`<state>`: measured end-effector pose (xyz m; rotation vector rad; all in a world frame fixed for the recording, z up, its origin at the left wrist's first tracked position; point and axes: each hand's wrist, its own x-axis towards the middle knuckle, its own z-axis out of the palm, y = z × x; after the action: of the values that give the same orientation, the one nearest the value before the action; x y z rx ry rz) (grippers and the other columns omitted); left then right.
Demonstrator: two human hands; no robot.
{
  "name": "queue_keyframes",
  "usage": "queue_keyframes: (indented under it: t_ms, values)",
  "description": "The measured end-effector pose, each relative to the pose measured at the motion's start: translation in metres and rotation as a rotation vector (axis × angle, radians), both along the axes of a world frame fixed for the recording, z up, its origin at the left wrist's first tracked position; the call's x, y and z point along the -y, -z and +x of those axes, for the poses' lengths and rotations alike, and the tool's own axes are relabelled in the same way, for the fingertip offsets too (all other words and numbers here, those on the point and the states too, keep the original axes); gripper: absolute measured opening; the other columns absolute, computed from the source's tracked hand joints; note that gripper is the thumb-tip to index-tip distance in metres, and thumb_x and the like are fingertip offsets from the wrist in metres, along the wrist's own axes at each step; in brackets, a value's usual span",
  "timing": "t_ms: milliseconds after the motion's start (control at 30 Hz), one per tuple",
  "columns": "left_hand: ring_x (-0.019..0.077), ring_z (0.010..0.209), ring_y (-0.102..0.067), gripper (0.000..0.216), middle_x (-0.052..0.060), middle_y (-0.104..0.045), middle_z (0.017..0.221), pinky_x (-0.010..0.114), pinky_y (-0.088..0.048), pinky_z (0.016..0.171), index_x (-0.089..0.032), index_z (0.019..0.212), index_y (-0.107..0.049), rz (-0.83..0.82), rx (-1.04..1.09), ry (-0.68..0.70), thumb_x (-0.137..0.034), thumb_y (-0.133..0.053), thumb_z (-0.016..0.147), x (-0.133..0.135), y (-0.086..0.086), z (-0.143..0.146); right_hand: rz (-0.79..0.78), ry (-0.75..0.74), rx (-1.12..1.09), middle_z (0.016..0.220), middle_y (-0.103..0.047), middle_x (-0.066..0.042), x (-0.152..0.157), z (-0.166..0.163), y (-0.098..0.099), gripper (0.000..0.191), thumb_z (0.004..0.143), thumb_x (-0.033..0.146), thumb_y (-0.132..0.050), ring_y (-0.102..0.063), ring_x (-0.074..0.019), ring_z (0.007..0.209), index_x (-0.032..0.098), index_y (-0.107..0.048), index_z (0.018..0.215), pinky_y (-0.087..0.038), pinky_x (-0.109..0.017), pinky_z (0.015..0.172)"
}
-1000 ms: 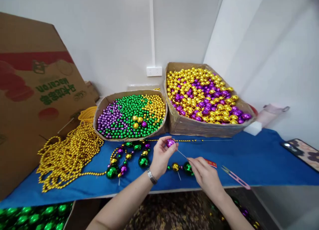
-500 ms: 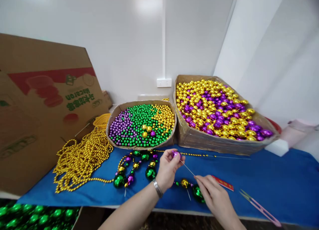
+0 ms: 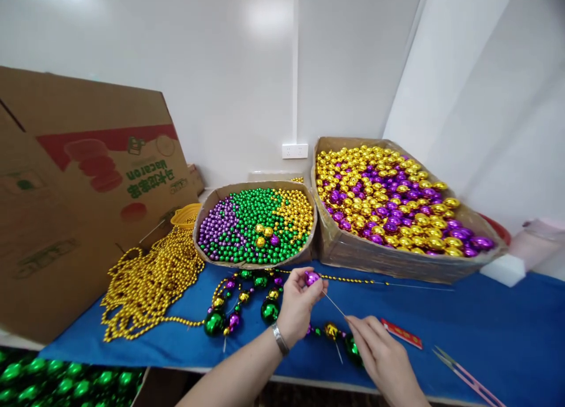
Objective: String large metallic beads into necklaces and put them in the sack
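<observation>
A shiny purple bead (image 3: pixel 312 277) is pinched between the thumb and fingers of my left hand (image 3: pixel 300 301). My right hand (image 3: pixel 379 345), lower and to the right, grips a thin needle (image 3: pixel 334 303) whose far end meets the bead. Whether its tip is inside the bead's hole I cannot tell. Below and between my hands lies part of a bead garland with a gold bead (image 3: pixel 331 330) and a large green bead (image 3: pixel 353 348), partly hidden by my right hand. More of the bead garland (image 3: pixel 215 323), in green, gold and purple, lies left of my left wrist.
A box of small beads (image 3: pixel 256 266) and a larger box of gold and purple beads (image 3: pixel 379 266) stand behind. Gold bead strings (image 3: pixel 154 283) are heaped at left beside a big carton (image 3: pixel 88 219). Pink-handled thread snips (image 3: pixel 468 374) and a red packet (image 3: pixel 401 333) lie right.
The view has shifted slightly, so the scene sits a little lower and farther right. Both hands keep their grips on the purple bead and the needle.
</observation>
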<state>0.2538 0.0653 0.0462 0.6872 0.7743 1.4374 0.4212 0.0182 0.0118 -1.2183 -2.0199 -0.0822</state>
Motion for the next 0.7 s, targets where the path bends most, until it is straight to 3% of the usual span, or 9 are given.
queue_keyframes:
  t_ms: [500,700]
  values:
    - [0.0199,0.086,-0.066,0.036,0.004,-0.063,0.092,0.034,-0.05,0.079,-0.018,0.095,-0.054,-0.004,0.05,0.021,-0.028,-0.076,0.068,-0.0002,0.0023,0.0005,0.0,-0.013,0.006,0.075,-0.062,-0.004,0.0017,0.002,0.0008,0.034,0.096,0.031,-0.032,-0.064,-0.0119,0.063,0.019,-0.063,0.098,-0.051,-0.019,0.059]
    - [0.0207,0.088,-0.065,0.038,0.005,-0.063,0.093,0.032,-0.05,0.079,-0.018,0.098,-0.053,0.058,-0.049,0.014,-0.024,-0.076,0.068,0.0007,0.0034,0.0013,-0.016,-0.009,-0.003,0.075,-0.064,-0.005,0.0023,0.0031,0.001,0.035,0.096,0.033,-0.032,-0.065,-0.0125,0.064,0.019,-0.064,0.097,-0.051,-0.019,0.058]
